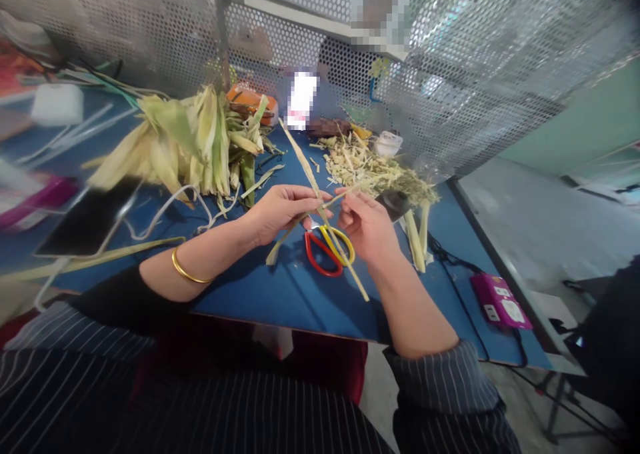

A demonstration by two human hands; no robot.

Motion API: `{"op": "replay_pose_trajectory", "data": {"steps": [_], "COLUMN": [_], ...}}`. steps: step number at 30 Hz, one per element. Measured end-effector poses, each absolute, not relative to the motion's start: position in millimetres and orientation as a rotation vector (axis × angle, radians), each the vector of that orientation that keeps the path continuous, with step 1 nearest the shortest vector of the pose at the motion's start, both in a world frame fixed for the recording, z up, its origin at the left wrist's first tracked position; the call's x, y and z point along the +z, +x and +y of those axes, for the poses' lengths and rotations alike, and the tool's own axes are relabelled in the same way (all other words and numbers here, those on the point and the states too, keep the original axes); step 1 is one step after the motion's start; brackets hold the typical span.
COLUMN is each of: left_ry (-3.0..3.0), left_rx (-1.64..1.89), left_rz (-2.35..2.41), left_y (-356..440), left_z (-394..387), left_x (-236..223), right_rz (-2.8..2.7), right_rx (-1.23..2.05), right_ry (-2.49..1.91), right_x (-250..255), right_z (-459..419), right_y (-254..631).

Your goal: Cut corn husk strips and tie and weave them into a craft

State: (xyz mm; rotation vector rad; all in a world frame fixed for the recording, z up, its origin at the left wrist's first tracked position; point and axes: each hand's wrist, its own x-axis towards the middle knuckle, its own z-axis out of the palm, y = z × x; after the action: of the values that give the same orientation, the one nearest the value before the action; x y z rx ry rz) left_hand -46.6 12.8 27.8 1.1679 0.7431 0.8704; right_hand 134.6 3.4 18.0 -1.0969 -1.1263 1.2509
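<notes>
Over the middle of the blue table, my left hand (283, 213) pinches strips of dry corn husk where two of them cross. One long husk strip (299, 153) slants from the upper left down past the fingers to the lower right. My right hand (369, 222) is closed on the end of the other husk strip (334, 199), which runs between both hands. Scissors (320, 267) with one red and one yellow handle loop lie on the table just below the hands; their blades are mostly hidden by the fingers.
A heap of corn husks (190, 141) lies to the left, near a black phone (90, 217) with a white cable. Shredded husk bits (355, 164) are piled behind my right hand. A purple power strip (500, 299) sits at the right edge. Perforated metal panels (300, 14) stand behind.
</notes>
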Motion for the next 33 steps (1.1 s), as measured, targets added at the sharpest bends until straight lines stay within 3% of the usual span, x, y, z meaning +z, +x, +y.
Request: {"op": "replay_pose_trajectory", "data": {"steps": [20,33], "left_ry": [1.251,1.200], "left_rx": [0.764,0.748], "left_rz": [0.903,0.884], "left_y": [-40.8,-40.4], "left_z": [8.2,7.3], "left_x": [23.4,24.8], "right_rz": [-1.254,-1.240], "right_rx": [0.689,0.662], "right_ry": [-1.138,-1.102], "right_x": [3.4,6.8], "right_z": [2.7,5.5], "right_y": [126.0,126.2]}}
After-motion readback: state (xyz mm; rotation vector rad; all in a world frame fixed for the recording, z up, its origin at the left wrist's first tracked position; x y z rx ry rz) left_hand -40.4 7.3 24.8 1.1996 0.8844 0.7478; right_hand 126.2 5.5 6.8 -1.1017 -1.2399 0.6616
